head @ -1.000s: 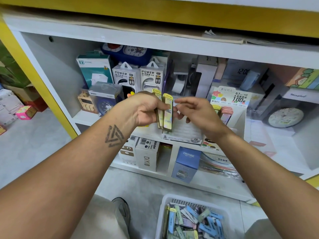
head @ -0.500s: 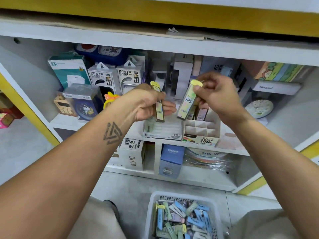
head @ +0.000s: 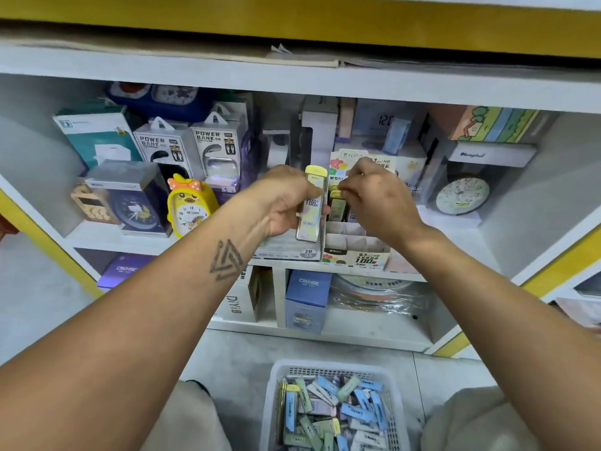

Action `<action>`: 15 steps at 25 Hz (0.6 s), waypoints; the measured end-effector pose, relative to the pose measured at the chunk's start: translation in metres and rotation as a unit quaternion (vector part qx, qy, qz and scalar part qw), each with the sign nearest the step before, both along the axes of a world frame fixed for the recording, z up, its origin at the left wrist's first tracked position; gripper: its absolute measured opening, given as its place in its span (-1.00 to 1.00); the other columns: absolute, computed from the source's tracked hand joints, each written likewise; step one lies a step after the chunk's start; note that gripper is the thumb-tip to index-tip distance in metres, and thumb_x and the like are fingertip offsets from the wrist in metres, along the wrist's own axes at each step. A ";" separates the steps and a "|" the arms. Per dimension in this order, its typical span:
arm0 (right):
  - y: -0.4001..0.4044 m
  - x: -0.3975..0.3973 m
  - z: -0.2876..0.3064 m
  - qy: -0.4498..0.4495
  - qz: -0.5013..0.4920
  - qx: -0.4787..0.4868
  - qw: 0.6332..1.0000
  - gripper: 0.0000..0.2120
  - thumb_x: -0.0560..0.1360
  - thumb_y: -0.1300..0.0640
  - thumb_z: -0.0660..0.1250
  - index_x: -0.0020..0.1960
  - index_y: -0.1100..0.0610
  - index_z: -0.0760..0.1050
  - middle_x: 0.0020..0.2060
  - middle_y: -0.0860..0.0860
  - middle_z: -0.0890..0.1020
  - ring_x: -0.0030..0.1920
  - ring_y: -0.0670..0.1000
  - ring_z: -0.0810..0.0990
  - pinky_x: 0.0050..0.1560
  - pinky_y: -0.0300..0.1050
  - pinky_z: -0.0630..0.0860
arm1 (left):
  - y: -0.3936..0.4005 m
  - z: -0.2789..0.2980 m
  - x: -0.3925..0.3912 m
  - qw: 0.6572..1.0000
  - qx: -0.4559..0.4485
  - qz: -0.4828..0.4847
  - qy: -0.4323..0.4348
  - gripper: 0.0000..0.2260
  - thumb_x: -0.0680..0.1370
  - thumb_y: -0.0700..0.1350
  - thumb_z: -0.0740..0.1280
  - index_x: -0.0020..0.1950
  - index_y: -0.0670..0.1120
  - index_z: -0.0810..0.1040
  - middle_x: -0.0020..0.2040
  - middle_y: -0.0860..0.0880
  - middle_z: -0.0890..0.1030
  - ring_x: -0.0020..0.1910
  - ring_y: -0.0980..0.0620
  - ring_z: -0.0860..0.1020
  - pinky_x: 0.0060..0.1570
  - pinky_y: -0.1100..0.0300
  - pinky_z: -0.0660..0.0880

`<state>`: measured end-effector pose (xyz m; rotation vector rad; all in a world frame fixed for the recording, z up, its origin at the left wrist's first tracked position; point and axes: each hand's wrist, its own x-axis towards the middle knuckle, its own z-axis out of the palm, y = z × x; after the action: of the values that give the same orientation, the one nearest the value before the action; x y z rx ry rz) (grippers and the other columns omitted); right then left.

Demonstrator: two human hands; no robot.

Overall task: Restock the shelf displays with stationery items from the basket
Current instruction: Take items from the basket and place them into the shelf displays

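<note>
Right hand [head: 374, 196] is pinching a case [head: 338, 203] into the tray [head: 354, 252], frame centre | left hand [head: 286, 203] is gripping another case [head: 311, 203] | basket [head: 276, 385] is holding many more.

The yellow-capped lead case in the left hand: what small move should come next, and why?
Probably the right hand should finish seating its yellow-capped case in the partitioned cardboard display box, then take the upright yellow-capped lead case that the left hand holds beside it. Empty slots show in front.
</note>
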<state>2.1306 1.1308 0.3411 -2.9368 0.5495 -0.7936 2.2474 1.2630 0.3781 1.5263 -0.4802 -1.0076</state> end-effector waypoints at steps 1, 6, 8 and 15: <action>0.000 0.000 0.000 0.008 -0.011 -0.016 1.000 -0.79 0.61 0.21 0.26 0.10 0.21 0.65 0.03 0.12 0.56 -0.02 0.19 0.58 -0.12 0.08 0.55 | -0.002 -0.001 -0.002 1.000 0.000 -0.012 -0.004 -0.80 0.56 -0.46 0.20 -0.02 -0.21 0.54 -0.20 -0.17 0.62 -0.25 -0.12 0.64 -0.03 -0.14 0.58; 0.008 0.002 0.024 -0.159 0.036 0.395 0.904 -0.79 0.62 0.14 0.32 0.20 0.16 0.63 -0.15 0.00 0.68 -0.23 -0.07 0.60 -0.15 -0.12 0.56 | -0.009 -0.007 -0.009 0.995 -0.019 -0.037 -0.090 -0.73 0.47 -0.50 0.33 0.06 -0.20 0.58 -0.14 -0.12 0.65 -0.04 -0.14 0.63 0.09 -0.12 0.58; 0.009 -0.004 0.028 -0.156 0.059 0.427 0.889 -0.88 0.57 0.20 0.40 0.10 0.17 0.65 -0.25 -0.04 0.66 -0.35 -0.09 0.55 -0.26 -0.20 0.52 | -0.012 -0.009 -0.011 0.993 -0.018 -0.031 -0.110 -0.66 0.43 -0.47 0.42 0.15 -0.21 0.54 -0.27 -0.01 0.64 -0.12 -0.07 0.65 0.09 -0.10 0.60; -0.004 -0.022 0.030 -0.121 0.023 0.181 0.976 -0.83 0.55 0.17 0.41 0.13 0.08 0.64 -0.13 -0.08 0.66 -0.17 -0.03 0.60 -0.01 -0.11 0.55 | -0.012 -0.033 -0.003 0.912 0.169 -0.058 -0.369 -0.50 0.38 -0.12 0.57 0.27 -0.11 0.48 0.14 -0.08 0.57 0.11 -0.08 0.56 0.04 0.12 0.53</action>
<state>2.1082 1.1270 0.3715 -2.4713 0.5391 -0.9175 2.2441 1.2514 0.3447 2.2139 -0.9678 -0.5827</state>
